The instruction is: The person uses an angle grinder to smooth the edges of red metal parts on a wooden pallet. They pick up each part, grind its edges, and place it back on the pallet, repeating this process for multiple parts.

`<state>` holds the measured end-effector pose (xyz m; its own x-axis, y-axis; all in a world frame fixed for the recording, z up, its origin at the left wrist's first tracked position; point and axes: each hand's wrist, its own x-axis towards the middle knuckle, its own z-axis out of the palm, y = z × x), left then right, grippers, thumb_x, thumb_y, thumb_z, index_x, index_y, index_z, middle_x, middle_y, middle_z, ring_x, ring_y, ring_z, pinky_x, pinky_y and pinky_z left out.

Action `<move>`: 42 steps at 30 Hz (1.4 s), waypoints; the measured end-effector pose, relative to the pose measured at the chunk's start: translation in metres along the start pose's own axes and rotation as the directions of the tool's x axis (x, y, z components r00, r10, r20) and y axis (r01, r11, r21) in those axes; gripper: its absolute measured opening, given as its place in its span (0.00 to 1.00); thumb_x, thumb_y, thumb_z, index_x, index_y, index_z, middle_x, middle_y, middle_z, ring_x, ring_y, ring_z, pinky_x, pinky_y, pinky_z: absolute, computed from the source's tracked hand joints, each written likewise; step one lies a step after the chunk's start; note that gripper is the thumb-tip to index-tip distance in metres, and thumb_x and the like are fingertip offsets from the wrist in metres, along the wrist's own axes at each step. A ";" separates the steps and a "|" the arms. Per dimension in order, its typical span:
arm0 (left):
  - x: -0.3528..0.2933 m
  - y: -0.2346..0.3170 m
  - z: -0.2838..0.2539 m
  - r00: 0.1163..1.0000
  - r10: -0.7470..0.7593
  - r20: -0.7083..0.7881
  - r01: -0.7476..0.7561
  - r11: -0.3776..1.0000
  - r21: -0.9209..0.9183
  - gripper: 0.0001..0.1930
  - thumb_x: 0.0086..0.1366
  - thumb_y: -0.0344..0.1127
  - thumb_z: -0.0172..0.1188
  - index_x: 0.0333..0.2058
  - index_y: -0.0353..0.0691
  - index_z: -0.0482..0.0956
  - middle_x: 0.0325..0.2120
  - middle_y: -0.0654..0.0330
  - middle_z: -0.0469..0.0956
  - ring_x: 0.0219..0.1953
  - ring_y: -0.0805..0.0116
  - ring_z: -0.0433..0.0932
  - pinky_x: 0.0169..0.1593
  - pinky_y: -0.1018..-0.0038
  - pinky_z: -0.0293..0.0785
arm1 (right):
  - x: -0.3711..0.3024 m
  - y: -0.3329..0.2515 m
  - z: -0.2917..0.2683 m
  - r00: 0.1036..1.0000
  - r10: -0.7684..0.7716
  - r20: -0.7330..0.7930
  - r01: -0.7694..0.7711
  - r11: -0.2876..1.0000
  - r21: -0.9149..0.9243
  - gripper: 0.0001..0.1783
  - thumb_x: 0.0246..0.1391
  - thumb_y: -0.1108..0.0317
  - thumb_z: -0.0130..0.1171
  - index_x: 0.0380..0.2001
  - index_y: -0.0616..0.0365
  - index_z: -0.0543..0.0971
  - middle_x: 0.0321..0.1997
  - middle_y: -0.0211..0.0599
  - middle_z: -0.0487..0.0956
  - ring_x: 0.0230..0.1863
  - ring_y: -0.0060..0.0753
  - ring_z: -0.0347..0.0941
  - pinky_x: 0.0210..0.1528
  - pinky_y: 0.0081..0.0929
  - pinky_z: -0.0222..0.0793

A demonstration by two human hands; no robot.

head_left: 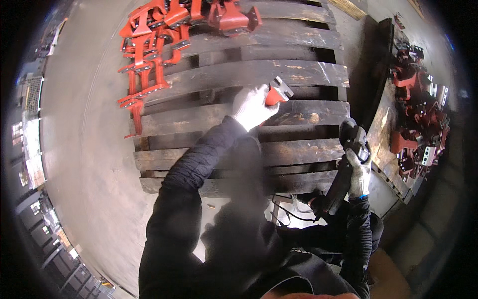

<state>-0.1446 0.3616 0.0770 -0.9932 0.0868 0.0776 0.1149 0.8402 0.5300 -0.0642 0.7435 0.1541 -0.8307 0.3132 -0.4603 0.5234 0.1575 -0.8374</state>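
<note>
My left hand [251, 107], in a white glove, is closed around a small red metal bracket [275, 95] with a bare silvery end, held above the wooden pallet [303, 152]. My right hand [359, 177], also gloved, grips a black angle grinder [340, 185] by its front part. The grinder's round head [347, 128] points away from me, at the pallet's right edge. Its body slants back toward me.
Several red metal brackets [144, 77] lie piled on the pallet's far left part. A larger dark red piece [233, 19] sits at the far edge. To the right, more dark red parts [408, 142] rest on another wooden pallet [382, 124]. A black cable [294, 215] hangs near me.
</note>
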 end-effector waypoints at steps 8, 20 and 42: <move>-0.049 -0.026 0.048 0.976 -0.047 -0.213 0.071 0.991 0.109 0.32 0.61 0.51 0.66 0.55 0.33 0.71 0.48 0.42 0.78 0.52 0.46 0.78 0.52 0.55 0.78 | 0.003 -0.005 0.025 0.995 -0.078 0.055 0.074 0.994 0.074 0.40 0.52 0.71 0.74 0.67 0.52 0.68 0.46 0.35 0.81 0.35 0.29 0.80 0.35 0.29 0.81; -0.012 0.016 0.071 0.999 -0.028 0.040 0.041 0.931 -0.363 0.24 0.66 0.39 0.63 0.56 0.35 0.69 0.40 0.42 0.81 0.39 0.39 0.82 0.44 0.53 0.79 | 0.018 -0.064 0.053 0.980 -0.034 0.198 0.028 0.999 0.033 0.47 0.50 0.70 0.74 0.71 0.53 0.61 0.46 0.42 0.80 0.35 0.29 0.79 0.36 0.27 0.80; -0.028 0.006 0.125 0.987 -0.027 0.158 0.129 0.723 -0.679 0.17 0.76 0.43 0.52 0.57 0.39 0.69 0.48 0.56 0.78 0.51 0.57 0.78 0.55 0.65 0.76 | 0.051 -0.081 0.052 0.763 -0.065 0.643 0.330 0.894 -0.302 0.26 0.52 0.69 0.71 0.57 0.52 0.80 0.56 0.42 0.77 0.52 0.38 0.78 0.54 0.33 0.79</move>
<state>-0.1187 0.4314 -0.0276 -0.9864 0.1478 -0.0715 -0.0319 0.2551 0.9664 -0.1590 0.6979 0.1826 -0.7900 -0.3728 -0.4868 0.2513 0.5273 -0.8117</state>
